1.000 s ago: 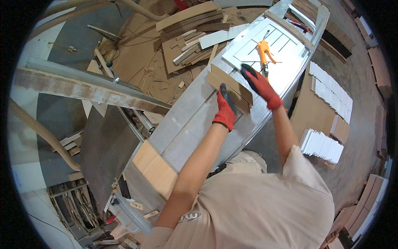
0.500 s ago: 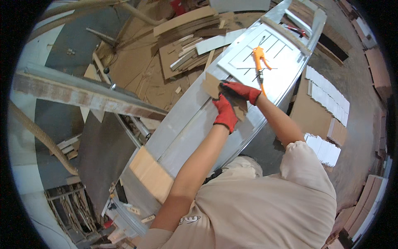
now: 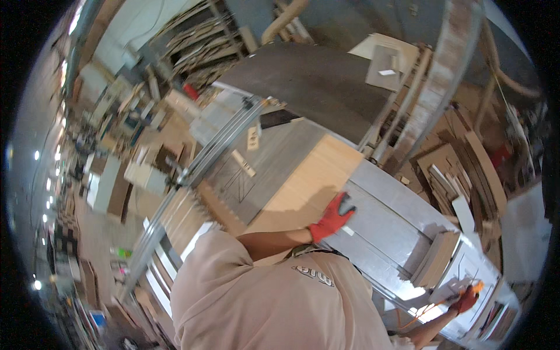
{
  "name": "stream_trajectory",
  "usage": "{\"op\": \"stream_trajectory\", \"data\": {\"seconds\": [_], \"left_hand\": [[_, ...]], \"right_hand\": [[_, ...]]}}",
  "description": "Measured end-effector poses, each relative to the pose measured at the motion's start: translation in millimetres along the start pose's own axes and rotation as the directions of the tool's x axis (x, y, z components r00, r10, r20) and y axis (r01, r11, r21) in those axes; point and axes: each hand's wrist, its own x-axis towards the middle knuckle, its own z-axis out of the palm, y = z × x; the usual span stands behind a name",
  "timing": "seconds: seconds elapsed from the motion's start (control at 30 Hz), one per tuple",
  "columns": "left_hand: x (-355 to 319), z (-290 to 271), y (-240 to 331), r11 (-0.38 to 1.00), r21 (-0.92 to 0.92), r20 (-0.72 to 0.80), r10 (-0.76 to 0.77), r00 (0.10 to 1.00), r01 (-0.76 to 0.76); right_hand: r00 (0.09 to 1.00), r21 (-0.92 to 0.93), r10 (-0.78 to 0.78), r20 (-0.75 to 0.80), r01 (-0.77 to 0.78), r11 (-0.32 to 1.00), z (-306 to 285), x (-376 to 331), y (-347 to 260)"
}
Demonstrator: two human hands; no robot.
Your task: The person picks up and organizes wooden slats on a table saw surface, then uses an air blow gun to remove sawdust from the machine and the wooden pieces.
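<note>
My left hand [image 3: 332, 219], in a red glove with dark fingertips, hovers or rests by the border between a light wood board [image 3: 315, 178] and the grey metal table [image 3: 385, 204]. Its fingers are apart and nothing shows in them. Far to the right, my right hand [image 3: 465, 301], also red-gloved, is closed on an orange air blow gun [image 3: 479, 286]. An orange hose [image 3: 423, 312] trails from it. Between the hands, a stack of brown board strips [image 3: 438, 259] lies across the table.
A grey board [image 3: 280, 157] with small labelled wood pieces lies left of the light board. Metal rails [image 3: 216, 146] run beside it. A heavy beam [image 3: 431, 87] passes over the table's far side. Offcuts [image 3: 458, 189] are heaped beyond, near a dark round-edged panel [image 3: 309, 81].
My view has swung left. My hands have let go of the brown strips and moved apart; the right now grips the air blow gun, which was lying on the table.
</note>
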Motion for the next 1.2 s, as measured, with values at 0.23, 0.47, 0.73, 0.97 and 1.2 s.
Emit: {"op": "stream_trajectory", "data": {"seconds": [0.23, 0.47, 0.73, 0.97, 1.2], "left_hand": [[-30.2, -199.8, -24.0, 0.814, 0.536, -0.491, 0.087, 0.867, 0.222], [-15.9, -224.8, -79.7, 0.568, 0.748, -0.506, 0.157, 0.848, 0.342], [-17.8, -228.1, -77.0, 0.566, 0.736, -0.51, 0.102, 0.854, 0.372], [-9.9, -225.3, -73.2, 0.583, 0.723, -0.499, 0.072, 0.863, 0.37], [-13.0, -229.8, -71.1, 0.59, 0.686, -0.523, -0.006, 0.852, 0.426]], "right_hand": [[0.933, 0.745, -0.346, 0.102, 0.159, 0.648, -31.1, -78.3, -112.6], [0.432, 0.498, -0.283, 0.856, -0.547, 0.673, 183.8, -315.4, -315.0], [-0.152, 0.157, -0.332, 0.931, -0.653, 0.741, 466.2, -439.9, -461.3], [-0.215, 0.075, -0.239, 0.947, -0.575, 0.815, 636.2, -476.3, -501.0], [-0.245, 0.009, -0.212, 0.946, -0.636, 0.772, 674.9, -514.9, -517.4]]}}
